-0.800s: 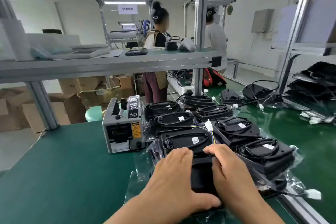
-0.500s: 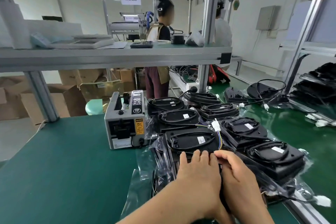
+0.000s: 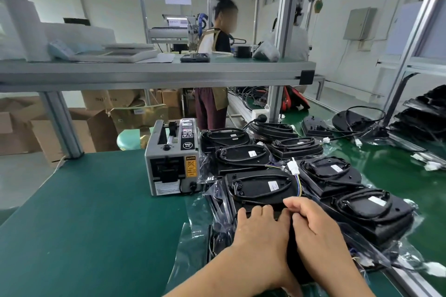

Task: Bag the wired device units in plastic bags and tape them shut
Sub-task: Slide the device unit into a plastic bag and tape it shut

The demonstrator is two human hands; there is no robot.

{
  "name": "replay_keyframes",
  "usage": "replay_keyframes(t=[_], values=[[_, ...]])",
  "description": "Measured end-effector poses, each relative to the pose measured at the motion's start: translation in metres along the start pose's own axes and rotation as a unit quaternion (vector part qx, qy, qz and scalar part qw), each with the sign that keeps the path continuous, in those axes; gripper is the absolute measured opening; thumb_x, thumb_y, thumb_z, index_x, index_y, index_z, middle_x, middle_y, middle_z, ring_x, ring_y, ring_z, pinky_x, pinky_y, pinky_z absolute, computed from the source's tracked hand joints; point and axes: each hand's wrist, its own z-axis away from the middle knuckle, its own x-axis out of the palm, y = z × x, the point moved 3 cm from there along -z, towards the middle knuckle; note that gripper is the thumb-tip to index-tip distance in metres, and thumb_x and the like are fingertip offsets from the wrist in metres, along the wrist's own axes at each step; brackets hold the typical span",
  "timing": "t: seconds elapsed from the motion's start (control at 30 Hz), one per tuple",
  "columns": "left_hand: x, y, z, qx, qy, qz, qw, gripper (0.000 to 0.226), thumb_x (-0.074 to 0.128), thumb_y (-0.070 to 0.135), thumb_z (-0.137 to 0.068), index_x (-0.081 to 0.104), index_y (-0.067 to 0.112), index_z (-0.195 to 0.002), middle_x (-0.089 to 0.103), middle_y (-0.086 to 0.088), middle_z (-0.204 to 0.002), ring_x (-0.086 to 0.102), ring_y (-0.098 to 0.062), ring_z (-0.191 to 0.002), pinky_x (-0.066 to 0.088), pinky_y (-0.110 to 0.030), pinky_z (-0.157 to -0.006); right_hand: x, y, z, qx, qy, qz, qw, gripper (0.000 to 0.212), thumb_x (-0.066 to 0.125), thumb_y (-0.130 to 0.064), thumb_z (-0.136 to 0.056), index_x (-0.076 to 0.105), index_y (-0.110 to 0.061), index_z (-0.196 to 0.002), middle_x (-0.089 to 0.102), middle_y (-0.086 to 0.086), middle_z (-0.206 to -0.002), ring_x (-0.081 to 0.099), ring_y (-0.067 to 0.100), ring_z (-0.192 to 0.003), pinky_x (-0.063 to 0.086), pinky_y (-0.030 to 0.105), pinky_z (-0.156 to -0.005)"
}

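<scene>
Well, the black unit (image 3: 291,258) being worked on is at the near edge of the green table (image 3: 84,224), right under both hands and mostly hidden by them; it sits in a clear plastic bag (image 3: 193,246) that spills out to the left. The left hand (image 3: 260,236) lies flat on top, fingers close together, tips reaching the far edge; the right hand (image 3: 318,234) is touching it, fingers bent and pointing left; I cannot tell if it pinches the bag flap or only pushes on it.

I think the step is folding the bag's open end down over the unit so it can be taped. To do it well, push the air out first; pull the flap tight and flat so there are no big wrinkles; tuck the wire inside so nothing pokes out. One hand should hold the fold down while the other gets tape; the tape machine (image 3: 172,164) is far and left of the hands, so the left hand is closer to it. Take care not to bump the other bagged units (image 3: 260,188) lined up just behind; the plastic looks slippery, so press firmly.
</scene>
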Motion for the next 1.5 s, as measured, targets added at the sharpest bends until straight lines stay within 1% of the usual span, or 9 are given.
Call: replay_keyframes(t=[0.27,0.43,0.6,0.73,0.9,1.0,1.17,1.37,1.5], values=[[-0.001,-0.001,0.007,-0.003,0.046,0.056,0.997,0.112,0.082,0.060,-0.064,0.020,0.024,-0.150,0.039,-0.006,-0.136,0.035,-0.030,-0.130,0.022,-0.051,-0.113,-0.005,-0.019,0.001,-0.045,0.021,0.003,0.999,0.033,0.054,0.000,-0.094,0.066,-0.029,-0.103,0.064,-0.020,-0.101,0.059,-0.001,-0.099,0.038,0.002,-0.085],[0.005,-0.020,0.005,-0.033,0.091,0.177,0.979,0.096,0.074,0.055,-0.074,0.020,0.036,-0.152,0.039,0.004,-0.143,0.033,-0.022,-0.138,0.025,-0.044,-0.115,-0.009,-0.041,0.008,-0.159,0.101,-0.035,0.981,0.043,0.063,0.005,-0.087,0.066,-0.036,-0.100,0.062,-0.029,-0.115,0.056,-0.005,-0.111,0.041,0.005,-0.088],[0.003,-0.041,0.019,-0.037,0.173,0.398,0.900,0.101,0.078,0.065,-0.049,0.042,0.039,-0.140,0.052,0.020,-0.131,0.046,-0.005,-0.128,0.040,-0.038,-0.110,-0.014,-0.052,0.010,-0.216,0.195,-0.040,0.956,0.033,0.069,-0.013,-0.083,0.067,-0.023,-0.114,0.055,-0.019,-0.129,0.048,0.005,-0.128,0.042,0.027,-0.102],[-0.006,-0.055,0.033,-0.022,0.201,0.521,0.829,0.075,0.091,0.048,-0.045,0.049,0.068,-0.105,0.066,0.022,-0.110,0.065,0.004,-0.098,0.055,-0.019,-0.082,-0.011,-0.047,0.009,-0.150,0.220,-0.107,0.958,0.079,0.084,-0.031,-0.072,0.046,-0.033,-0.141,0.042,-0.020,-0.145,0.040,0.004,-0.137,0.037,0.025,-0.108],[-0.006,-0.070,0.045,-0.043,0.246,0.600,0.760,0.088,0.092,0.045,-0.042,0.047,0.059,-0.116,0.069,0.024,-0.110,0.068,0.004,-0.097,0.051,-0.020,-0.089,0.003,-0.037,-0.004,-0.005,0.133,-0.332,0.934,0.116,0.089,-0.044,-0.050,0.032,-0.031,-0.150,0.046,-0.029,-0.136,0.043,-0.012,-0.129,0.035,0.033,-0.116],[-0.010,-0.079,0.052,-0.069,0.274,0.611,0.739,0.104,0.090,0.050,-0.036,0.047,0.044,-0.130,0.069,0.022,-0.113,0.065,0.007,-0.103,0.049,-0.020,-0.095,0.015,-0.041,-0.004,-0.002,-0.046,-0.408,0.912,0.095,0.086,-0.045,-0.049,0.045,-0.022,-0.131,0.059,-0.006,-0.136,0.058,0.001,-0.115,0.052,0.013,-0.092],[-0.019,-0.085,0.065,-0.103,0.350,0.522,0.771,0.134,0.079,0.072,-0.026,0.034,0.038,-0.148,0.050,0.017,-0.138,0.047,0.000,-0.130,0.040,-0.032,-0.110,0.045,-0.080,-0.014,-0.020,-0.199,-0.398,0.895,0.126,0.099,-0.054,-0.016,0.053,-0.026,-0.130,0.073,-0.002,-0.118,0.070,0.012,-0.109,0.056,0.022,-0.083],[-0.030,-0.089,0.077,-0.199,0.403,0.329,0.831,0.142,0.054,0.076,-0.027,0.020,0.024,-0.155,0.026,0.009,-0.154,0.026,-0.019,-0.144,0.023,-0.038,-0.115,0.060,-0.107,-0.022,-0.042,-0.182,-0.425,0.886,0.059,0.088,-0.015,-0.045,0.074,-0.028,-0.101,0.078,0.008,-0.096,0.075,0.019,-0.087,0.056,0.021,-0.072],[-0.033,-0.108,0.085,-0.135,0.395,0.362,0.833,0.121,0.062,0.077,-0.034,0.016,0.050,-0.143,0.017,0.041,-0.142,0.022,0.015,-0.135,0.027,-0.025,-0.113,0.060,-0.099,-0.030,-0.041,-0.171,-0.435,0.883,0.049,0.086,-0.018,-0.046,0.076,-0.021,-0.094,0.077,0.013,-0.090,0.073,0.023,-0.078,0.057,0.027,-0.068]])
